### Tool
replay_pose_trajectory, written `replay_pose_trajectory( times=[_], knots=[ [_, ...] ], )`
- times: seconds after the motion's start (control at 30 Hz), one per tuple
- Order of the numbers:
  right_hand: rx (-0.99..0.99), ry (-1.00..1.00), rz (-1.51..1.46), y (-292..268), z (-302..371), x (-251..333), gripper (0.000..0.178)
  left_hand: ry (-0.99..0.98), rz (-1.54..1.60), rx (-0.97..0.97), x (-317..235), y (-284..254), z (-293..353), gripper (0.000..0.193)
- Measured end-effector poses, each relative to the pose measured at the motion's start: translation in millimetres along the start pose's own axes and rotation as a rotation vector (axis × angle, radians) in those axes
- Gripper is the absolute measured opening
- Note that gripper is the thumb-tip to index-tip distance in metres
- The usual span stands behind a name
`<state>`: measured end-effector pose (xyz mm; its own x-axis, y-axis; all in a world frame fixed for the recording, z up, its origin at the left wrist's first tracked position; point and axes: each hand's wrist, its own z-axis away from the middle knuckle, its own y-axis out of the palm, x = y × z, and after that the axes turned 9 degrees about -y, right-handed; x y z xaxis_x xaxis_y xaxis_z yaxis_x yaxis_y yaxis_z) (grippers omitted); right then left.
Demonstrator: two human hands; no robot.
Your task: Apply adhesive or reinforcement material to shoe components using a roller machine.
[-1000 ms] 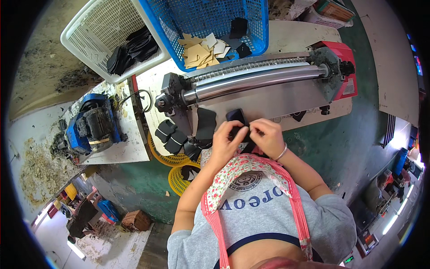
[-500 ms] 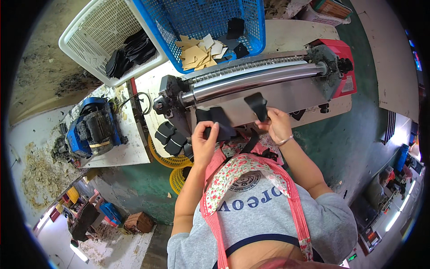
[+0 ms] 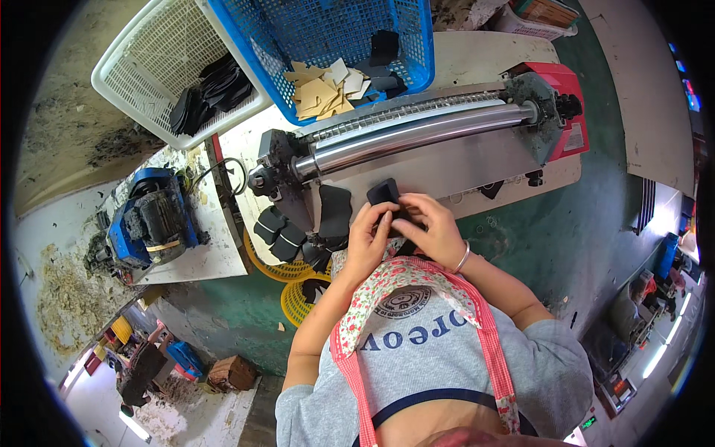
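Note:
Close together at the front edge of the machine's metal plate (image 3: 439,167), my two hands pinch a small black flat piece (image 3: 383,191). My left hand (image 3: 370,232) has its thumb and fingertips closed on the near left side of it. From the right, my right hand (image 3: 430,229) grips it with bent fingers, which hide its lower part. Left of my hands, another black piece (image 3: 335,211) lies on the plate. Banded bundles of black pieces (image 3: 277,232) sit farther left, by the plate's corner.
A shiny metal roller (image 3: 424,134) spans the machine behind my hands. Beyond it stand a blue basket (image 3: 426,56) with tan and black pieces and a white basket (image 3: 112,78) with black pieces. A dirty blue motor (image 3: 153,220) is at left; yellow baskets (image 3: 292,304) are below.
My hands have come together; the right moved left with its black piece to meet the left. The left has moved right, away from the piece on the plate. The view has shifted slightly.

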<state>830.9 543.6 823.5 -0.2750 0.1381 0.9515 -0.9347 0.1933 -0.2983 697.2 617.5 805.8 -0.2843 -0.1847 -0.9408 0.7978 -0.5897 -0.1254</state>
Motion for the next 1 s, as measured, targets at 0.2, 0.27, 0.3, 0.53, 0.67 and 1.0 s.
replay_pose_trajectory(
  times=[0.2, 0.27, 0.3, 0.53, 0.67, 1.0],
  knots=[
    [-0.292, 0.040, -0.248, -4, 1, -24, 0.027, -0.076, 0.024, 0.101, 7, -3, 3, 0.014],
    [-0.264, -0.010, -0.151, -8, 3, -21, 0.025, -0.080, 0.016, 0.094, 11, -4, 6, 0.014],
    [-0.270, -0.052, -0.035, -10, 5, -21, 0.024, -0.141, 0.093, 0.075, 19, -5, 8, 0.015],
    [-0.418, 0.060, -0.199, -13, -8, -65, 0.027, -0.196, 0.081, 0.035, 13, -9, 5, 0.031],
    [-0.610, 0.045, -0.389, -8, -36, -42, 0.055, -0.237, 0.195, 0.018, -5, -9, 3, 0.063],
    [-0.123, -0.328, -0.103, -28, -26, 1, 0.019, -0.004, 0.117, -0.200, 3, -6, -3, 0.040]
  ],
)
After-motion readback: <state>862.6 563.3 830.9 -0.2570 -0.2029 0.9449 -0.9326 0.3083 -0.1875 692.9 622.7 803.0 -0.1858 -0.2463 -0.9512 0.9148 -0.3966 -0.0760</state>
